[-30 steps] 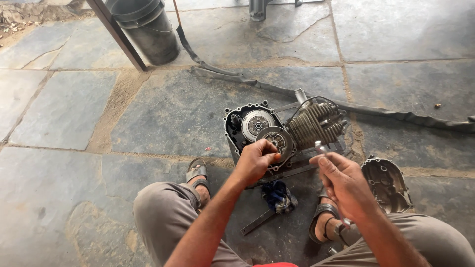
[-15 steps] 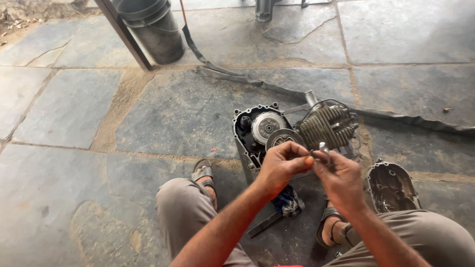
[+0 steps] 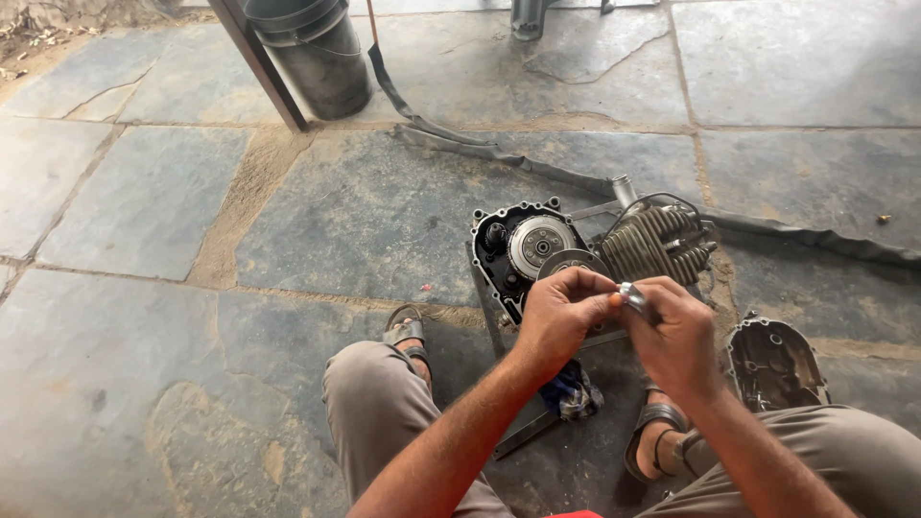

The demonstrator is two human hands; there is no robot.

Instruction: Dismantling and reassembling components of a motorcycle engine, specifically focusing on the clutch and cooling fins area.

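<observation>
One engine point(image 3: 576, 254); one detached cover point(image 3: 775, 364); two sandals point(image 3: 407, 333); one bucket point(image 3: 317, 53).

A small shiny metal part point(image 3: 631, 294), pinched between both hands' fingers point(image 3: 602, 286), sits above the opened engine.

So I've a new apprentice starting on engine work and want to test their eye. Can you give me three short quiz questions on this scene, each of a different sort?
1. True or false: both hands meet on one small metal part above the engine.
2. Which lies on the floor beside the person's right foot? A) a bucket B) the engine cover C) a hammer
3. Fill in: a blue ___ lies between the feet.

Key: 1 true: the left hand and right hand pinch it together. 2 B. 3 rag.
</observation>
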